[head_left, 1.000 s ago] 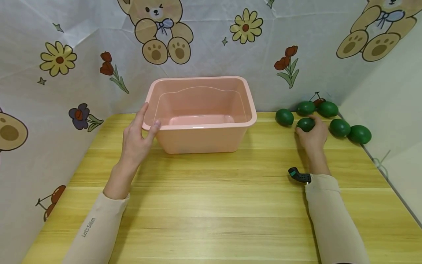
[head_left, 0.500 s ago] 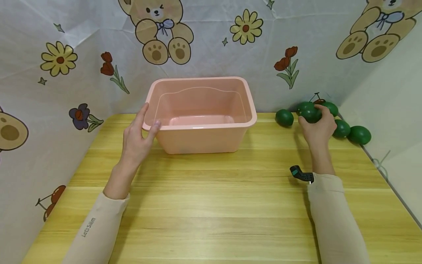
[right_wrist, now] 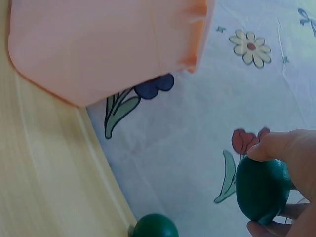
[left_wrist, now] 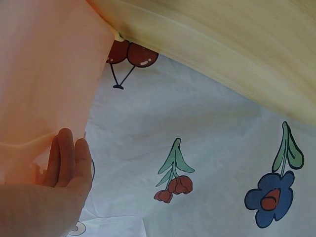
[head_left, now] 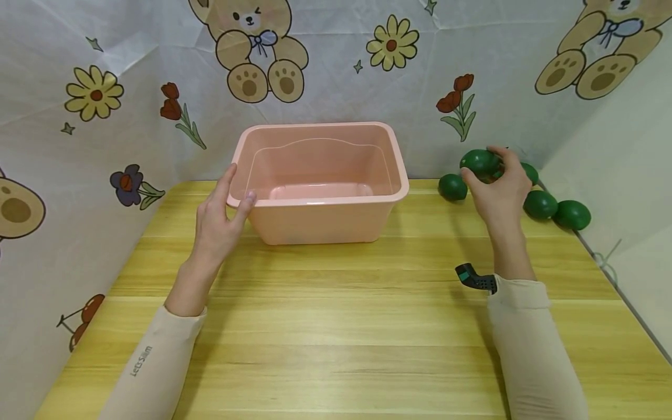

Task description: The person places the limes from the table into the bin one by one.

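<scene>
A dark green lime-like fruit [head_left: 476, 163] is pinched between the thumb and fingers of the right hand [head_left: 501, 191], over the far right of the wooden table [head_left: 336, 326]. Its smooth, rounded skin could slip if the grip were slackened or pressure fell near one end, and a roll across the boards would probably follow. The near left corner of the pink plastic tub [head_left: 320, 224] is held between the left thumb and the fingers of the left hand [head_left: 216, 227]; by uneven pressure there, the tub might be slid or tilted.

To the left, between right hand and tub, a loose fruit [head_left: 452, 187] lies where it could be knocked by a low sweep. Behind the fingers another is partly hidden; whether it is touched cannot be told. The right pair [head_left: 541, 204] is set near the table's edge. The patterned cloth [head_left: 336, 87] is hung just beyond, limiting room on the far side.
</scene>
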`<state>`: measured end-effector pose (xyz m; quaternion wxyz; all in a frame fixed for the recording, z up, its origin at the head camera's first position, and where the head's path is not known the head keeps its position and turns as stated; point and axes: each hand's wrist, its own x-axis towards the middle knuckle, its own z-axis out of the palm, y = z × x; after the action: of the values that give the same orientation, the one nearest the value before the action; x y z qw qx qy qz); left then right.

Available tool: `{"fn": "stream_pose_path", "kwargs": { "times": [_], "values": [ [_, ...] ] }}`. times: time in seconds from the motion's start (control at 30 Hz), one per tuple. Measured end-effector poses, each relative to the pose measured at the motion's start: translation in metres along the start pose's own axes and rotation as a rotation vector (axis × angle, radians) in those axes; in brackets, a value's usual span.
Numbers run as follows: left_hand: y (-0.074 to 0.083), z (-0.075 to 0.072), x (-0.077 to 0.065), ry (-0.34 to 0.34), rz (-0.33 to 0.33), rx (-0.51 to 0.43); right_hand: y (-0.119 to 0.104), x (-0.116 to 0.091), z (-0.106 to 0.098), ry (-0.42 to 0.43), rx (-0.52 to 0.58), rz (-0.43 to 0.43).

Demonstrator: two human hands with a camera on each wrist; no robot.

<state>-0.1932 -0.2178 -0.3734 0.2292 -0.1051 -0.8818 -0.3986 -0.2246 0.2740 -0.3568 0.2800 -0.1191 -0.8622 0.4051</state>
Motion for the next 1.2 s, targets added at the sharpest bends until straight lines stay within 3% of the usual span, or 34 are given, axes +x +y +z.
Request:
{"fn": "stream_pose_path", "kwargs": {
  "times": [0.13,0.43,0.67,1.2],
  "values": [
    [0.000,0.000,0.000,-0.001,-0.002,0.001,-0.018,-0.007,0.002,-0.029,0.010,-0.050],
    [0.000,0.001,0.001,-0.004,-0.002,-0.007,-0.057,-0.026,0.009,-0.064,0.008,-0.259],
    [-0.001,0.001,0.002,0.005,0.005,-0.011,-0.080,-0.044,0.021,-0.119,0.095,-0.398],
    [0.000,0.001,0.001,0.012,0.007,-0.007,-0.120,-0.073,0.050,-0.198,0.159,-0.558]
  ]
}}
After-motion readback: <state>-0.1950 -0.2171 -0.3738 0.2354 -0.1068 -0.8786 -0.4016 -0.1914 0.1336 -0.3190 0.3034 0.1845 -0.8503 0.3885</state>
